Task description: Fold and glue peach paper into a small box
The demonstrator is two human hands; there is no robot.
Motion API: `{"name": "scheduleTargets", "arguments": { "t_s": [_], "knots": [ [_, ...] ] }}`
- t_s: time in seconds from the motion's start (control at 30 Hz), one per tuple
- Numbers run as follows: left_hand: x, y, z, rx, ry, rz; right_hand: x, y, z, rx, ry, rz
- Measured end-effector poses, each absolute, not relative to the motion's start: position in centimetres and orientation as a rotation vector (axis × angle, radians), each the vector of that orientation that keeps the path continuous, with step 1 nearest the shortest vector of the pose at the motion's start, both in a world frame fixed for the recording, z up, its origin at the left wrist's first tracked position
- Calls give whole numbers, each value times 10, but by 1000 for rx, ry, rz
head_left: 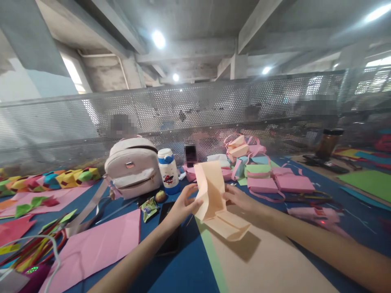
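A folded peach paper piece [214, 195] is held up above the blue table, its creased lower flap hanging toward me. My left hand [187, 200] grips its left edge between thumb and fingers. At its right edge, my right hand [236, 196] pinches the paper, with some fingers hidden behind it. Beneath lies a large peach sheet [269, 260] over a green sheet [210, 248], and the held piece casts a shadow on it.
A white backpack [134, 169], a white-and-blue bottle [168, 173] and a snack packet [149, 208] stand or lie at left. Pink sheets [104, 244] are nearby. Pink paper boxes [291, 183] and a pink glue gun [316, 213] lie at right. A perforated metal screen [207, 101] stands behind.
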State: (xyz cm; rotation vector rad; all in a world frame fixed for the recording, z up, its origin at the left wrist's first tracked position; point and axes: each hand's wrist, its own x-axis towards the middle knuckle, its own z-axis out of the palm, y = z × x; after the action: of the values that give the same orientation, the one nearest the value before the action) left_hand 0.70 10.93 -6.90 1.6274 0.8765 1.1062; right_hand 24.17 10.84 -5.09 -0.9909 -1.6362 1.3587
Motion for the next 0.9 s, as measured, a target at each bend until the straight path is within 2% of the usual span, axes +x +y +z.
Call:
{"name": "scheduleTargets", "arguments": {
  "t_s": [0.17, 0.3, 0.57, 0.63, 0.77, 0.9],
  "knots": [
    [15, 100, -76, 1427, 664, 966, 244, 109, -61, -926, -1644, 1429],
    [25, 94, -75, 1428, 528, 977, 243, 110, -57, -918, -1756, 1331],
    [31, 81, -89, 1520, 742, 1123, 255, 93, -48, -1062, -1690, 997],
    [34, 74, -90, 1540, 811, 1157, 254, 76, -48, -1051, -1627, 1160],
    [43, 67, -90, 1561, 829, 1199, 247, 50, -47, -891, -1508, 1789],
    [49, 66, -94, 1575, 858, 1179, 237, 44, -45, -833, -1386, 1953]
  ]
}}
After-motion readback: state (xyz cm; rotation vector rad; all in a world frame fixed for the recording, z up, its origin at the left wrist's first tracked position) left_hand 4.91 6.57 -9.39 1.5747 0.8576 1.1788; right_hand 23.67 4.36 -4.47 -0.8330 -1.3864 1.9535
